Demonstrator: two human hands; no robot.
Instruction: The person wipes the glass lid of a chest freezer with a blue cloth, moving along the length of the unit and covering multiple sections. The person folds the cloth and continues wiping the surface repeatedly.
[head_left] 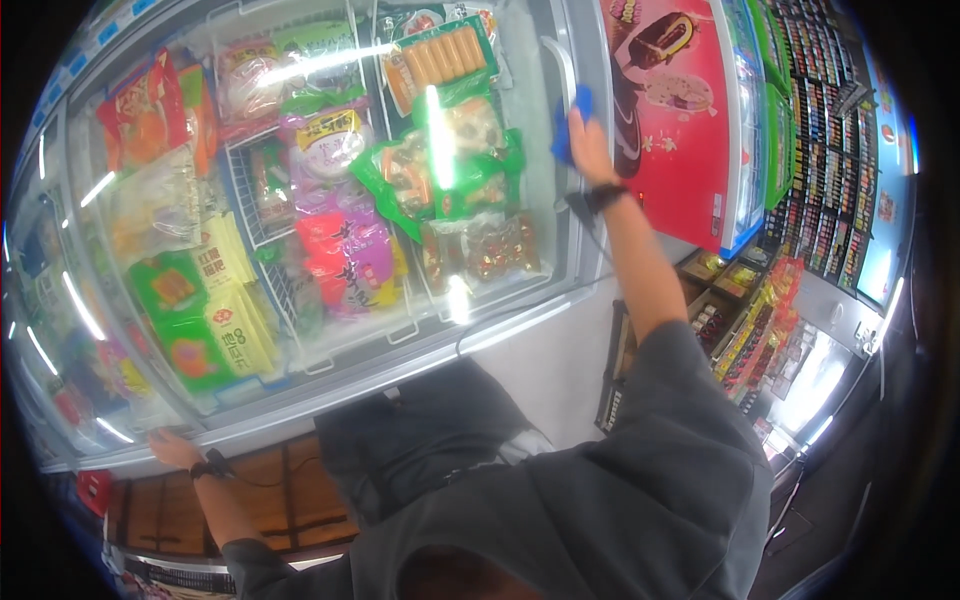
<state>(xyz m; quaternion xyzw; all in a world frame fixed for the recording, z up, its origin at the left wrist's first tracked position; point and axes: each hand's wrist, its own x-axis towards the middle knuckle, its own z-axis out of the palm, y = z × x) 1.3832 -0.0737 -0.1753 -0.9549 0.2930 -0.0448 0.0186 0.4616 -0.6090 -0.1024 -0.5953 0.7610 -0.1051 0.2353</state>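
Observation:
My right hand [592, 150] is closed on a blue cloth [562, 138]. It presses the cloth to the right rim of a chest freezer [590, 225], next to the curved handle of the glass lid [548, 190]. My left hand [177, 450] lies on the freezer's front edge at the lower left, fingers stretched out, holding nothing I can see. Under the glass are bagged frozen foods: a pack of sausages [445, 58], green bags [450, 150], a pink and purple bag [345, 255] and a red bag [150, 115].
White wire baskets [262, 205] divide the freezer. A dark cable [500, 310] hangs along its front. To the right stands a red panel with ice cream pictures [670, 130], then shelves of small goods [825, 130] and snack racks [745, 330]. Wooden flooring [230, 505] shows below.

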